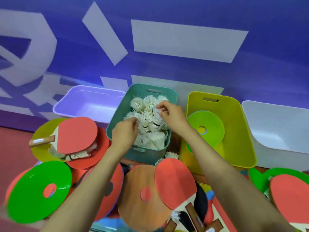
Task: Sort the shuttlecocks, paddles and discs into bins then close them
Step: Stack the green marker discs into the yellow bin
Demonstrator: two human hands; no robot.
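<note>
Evidently sorting shuttlecocks (150, 104) into the teal bin (137, 88) at frame centre: the right grip (173, 116) pinches one by its feathers, seemingly to settle it. The left grip (124, 133) curls into the heap, hold unclear. Paddles (76, 134) and discs (38, 190) wait below.

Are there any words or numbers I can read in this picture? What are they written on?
No words or numbers can be read here.
Blue wall: big white shapes, maybe pieces of giant signs, cut off, unreadable.
Paddle handle: a small pale label, too blurred to read.
Shuttlecocks, green disc, yellow bin: no writing shows.
</note>
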